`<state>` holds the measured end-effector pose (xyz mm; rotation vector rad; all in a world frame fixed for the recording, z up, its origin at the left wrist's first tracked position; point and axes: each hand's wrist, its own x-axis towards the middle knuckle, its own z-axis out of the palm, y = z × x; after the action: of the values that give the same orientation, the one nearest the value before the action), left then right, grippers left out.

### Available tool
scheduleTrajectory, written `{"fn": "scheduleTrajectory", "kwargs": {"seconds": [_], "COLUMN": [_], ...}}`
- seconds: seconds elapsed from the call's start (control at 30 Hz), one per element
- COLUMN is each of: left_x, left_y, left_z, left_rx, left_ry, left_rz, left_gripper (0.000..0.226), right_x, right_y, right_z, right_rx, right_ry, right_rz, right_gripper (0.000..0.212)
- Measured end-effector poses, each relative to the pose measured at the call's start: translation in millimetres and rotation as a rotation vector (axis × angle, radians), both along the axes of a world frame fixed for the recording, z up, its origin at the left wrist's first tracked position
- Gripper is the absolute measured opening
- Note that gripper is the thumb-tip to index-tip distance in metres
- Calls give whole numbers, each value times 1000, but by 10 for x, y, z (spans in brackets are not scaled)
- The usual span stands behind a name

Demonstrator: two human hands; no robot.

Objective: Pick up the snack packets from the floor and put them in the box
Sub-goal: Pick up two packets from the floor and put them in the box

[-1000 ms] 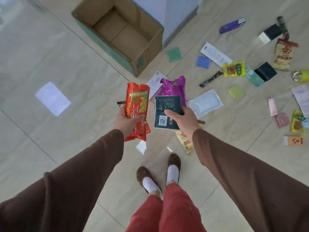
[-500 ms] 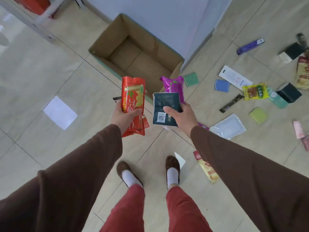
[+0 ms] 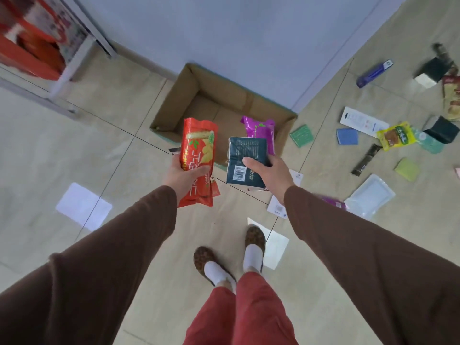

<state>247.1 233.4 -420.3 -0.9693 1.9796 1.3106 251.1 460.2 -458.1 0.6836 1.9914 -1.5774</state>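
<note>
My left hand (image 3: 185, 176) grips a long red snack packet (image 3: 198, 158), with a smaller packet tucked behind it. In my right hand (image 3: 270, 174) I hold a dark teal packet (image 3: 245, 159) and a purple packet (image 3: 260, 131) stacked behind it. Both hands hover just in front of the open cardboard box (image 3: 174, 100), which stands on the floor against a blue wall corner. The box's visible bottom is bare. Several more packets lie scattered on the tiles at right, among them a yellow packet (image 3: 395, 135), a clear white pouch (image 3: 371, 197) and a green square sachet (image 3: 301, 135).
A metal rack with red goods (image 3: 37, 46) stands at the far left. A blue wall (image 3: 236, 33) rises behind the box. White paper slips (image 3: 83, 206) lie on the tiles left and near my feet (image 3: 254, 245). Dark boxes (image 3: 441, 131) sit at the right edge.
I have walked toward the box; it now lies directly ahead of both hands. The packets stay gripped. The scattered packets have shifted right and behind my right arm.
</note>
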Motion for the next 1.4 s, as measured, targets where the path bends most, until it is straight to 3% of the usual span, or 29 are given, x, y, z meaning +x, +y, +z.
{"fn": "scheduleTrajectory", "kwargs": {"seconds": [0.4, 0.57, 0.63, 0.73, 0.83, 0.9, 1.2, 1.4], "left_x": [-1493, -1911, -1959, -1907, -1781, -1716, -1568, -1185], "left_y": [-134, -89, -91, -87, -105, -122, 84, 624], "left_z": [-534, -753, -783, -763, -723, -677, -302, -63], "left_rx": [-72, -101, -168, -264, -271, -269, -310, -309], "left_ry": [72, 55, 70, 138, 156, 166, 278, 368], "left_rz": [-383, -498, -560, -715, -883, -974, -1271, -1454], "left_gripper": [88, 106, 99, 75, 49, 43, 33, 28], "right_x": [-884, -1163, -1196, -1131, -989, -896, -383, 246], "right_y": [-195, -247, -273, -316, -363, -396, -301, 32], "right_z": [-730, -745, -796, -825, -663, -568, -18, 248], "right_rx": [138, 83, 132, 254, 310, 400, 522, 559], "right_ry": [-119, -171, -222, -191, -151, -117, -64, -57], "right_rz": [-55, -72, -71, -137, -98, -30, -81, -184], "right_gripper": [94, 91, 91, 78, 30, 12, 11, 23]}}
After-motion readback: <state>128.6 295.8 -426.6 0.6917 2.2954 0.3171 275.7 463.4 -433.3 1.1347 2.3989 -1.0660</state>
